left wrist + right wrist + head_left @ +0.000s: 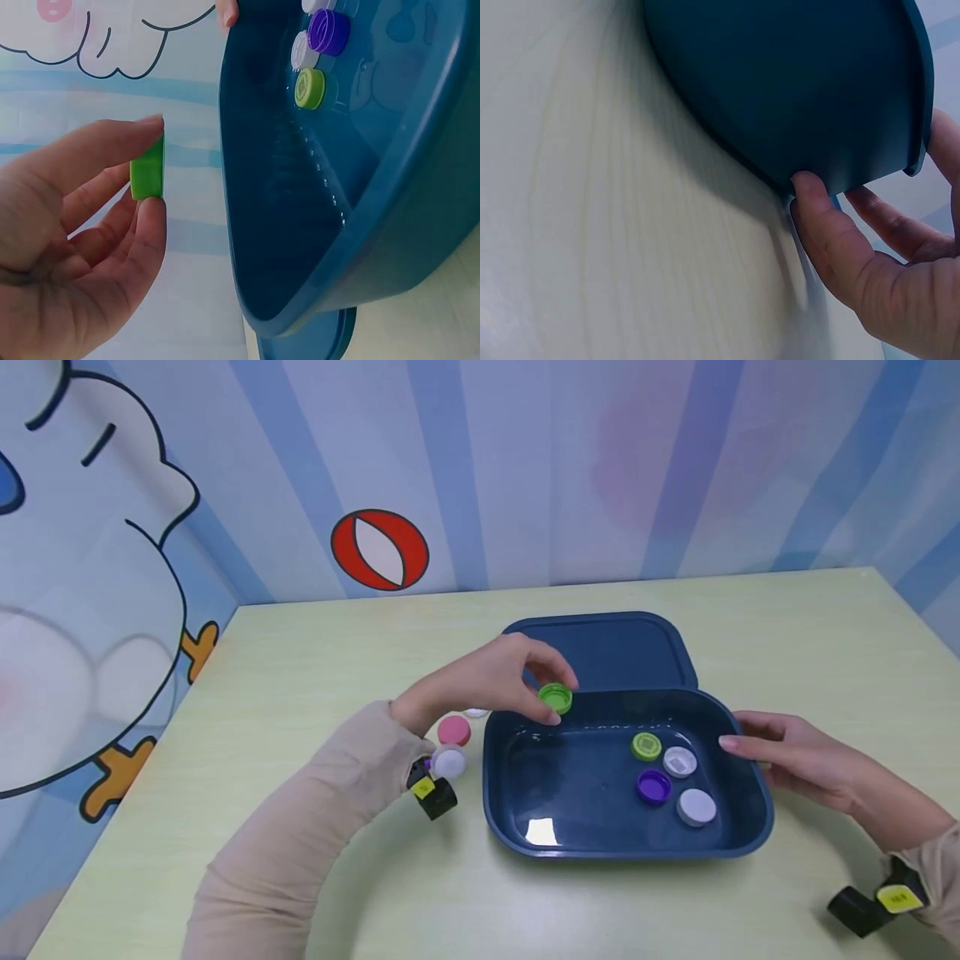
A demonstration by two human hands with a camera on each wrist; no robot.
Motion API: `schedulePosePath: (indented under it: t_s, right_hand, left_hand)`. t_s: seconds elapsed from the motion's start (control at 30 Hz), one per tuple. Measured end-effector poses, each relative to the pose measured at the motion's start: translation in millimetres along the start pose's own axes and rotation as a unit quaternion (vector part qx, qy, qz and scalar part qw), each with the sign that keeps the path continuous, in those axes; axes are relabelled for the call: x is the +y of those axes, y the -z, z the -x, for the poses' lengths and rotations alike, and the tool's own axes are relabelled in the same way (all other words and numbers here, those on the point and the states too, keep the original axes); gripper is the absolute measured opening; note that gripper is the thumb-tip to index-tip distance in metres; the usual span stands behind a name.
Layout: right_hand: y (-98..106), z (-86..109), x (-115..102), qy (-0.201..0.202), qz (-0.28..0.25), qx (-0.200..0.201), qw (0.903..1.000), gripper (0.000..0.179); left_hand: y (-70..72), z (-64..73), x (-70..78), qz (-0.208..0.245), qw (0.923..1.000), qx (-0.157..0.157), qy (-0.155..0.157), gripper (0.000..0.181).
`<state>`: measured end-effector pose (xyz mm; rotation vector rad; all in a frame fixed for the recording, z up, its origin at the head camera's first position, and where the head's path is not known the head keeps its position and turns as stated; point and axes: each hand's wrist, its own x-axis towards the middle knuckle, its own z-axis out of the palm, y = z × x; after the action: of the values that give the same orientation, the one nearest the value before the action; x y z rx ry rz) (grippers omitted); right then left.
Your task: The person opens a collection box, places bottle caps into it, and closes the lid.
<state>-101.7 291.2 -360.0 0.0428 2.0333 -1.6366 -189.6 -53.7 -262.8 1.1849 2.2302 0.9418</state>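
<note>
The left hand (480,681) pinches the green cap (556,697) directly above the blue basin's (750,835) near-left rim; the right hand (795,756), fingers relaxed, steadies the basin's opposite wall.

A basin (742,827) sits at the centre of the counter (300,652), its lid (615,647) just behind it. Four caps (671,775) lie inside toward the frame's right; more caps (452,745) rest left of the basin.
</note>
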Motion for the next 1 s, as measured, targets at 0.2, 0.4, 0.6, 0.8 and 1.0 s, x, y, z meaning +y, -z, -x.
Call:
schedulePosePath:
  t_s: [0.2, 0.4, 0.6, 0.8, 1.0]
  right_hand:
    - [-0.6, 0.1, -1.6, 0.001, 0.005, 0.003, 1.0000, 0.070]
    - [-0.5, -0.1, -0.2, 0.001, -0.002, 0.004, 1.0000, 0.070]
    - [-0.5, 0.6, 0.5, 0.004, -0.002, 0.004, 1.0000, 0.070]
    - [-0.2, 0.9, 1.5, 0.005, 0.002, 0.007, 1.0000, 0.071]
    - [-0.8, 1.1, 1.8, 0.006, 0.002, 0.009, 0.9999, 0.070]
  left_hand:
    - [-3.4, -4.9, 2.1, 0.005, 1.0000, -0.005, -0.001, 0.033]
    - [-5.8, -10.3, 6.8, 0.007, 0.9998, -0.010, -0.015, 0.033]
    - [-8.5, -15.7, 11.4, 0.001, 0.9994, -0.022, -0.028, 0.034]
    - [-12.7, -22.3, 14.2, 0.007, 0.9986, -0.033, -0.042, 0.034]
    - [-24.4, -31.0, 14.5, 0.006, 0.9967, -0.061, -0.054, 0.035]
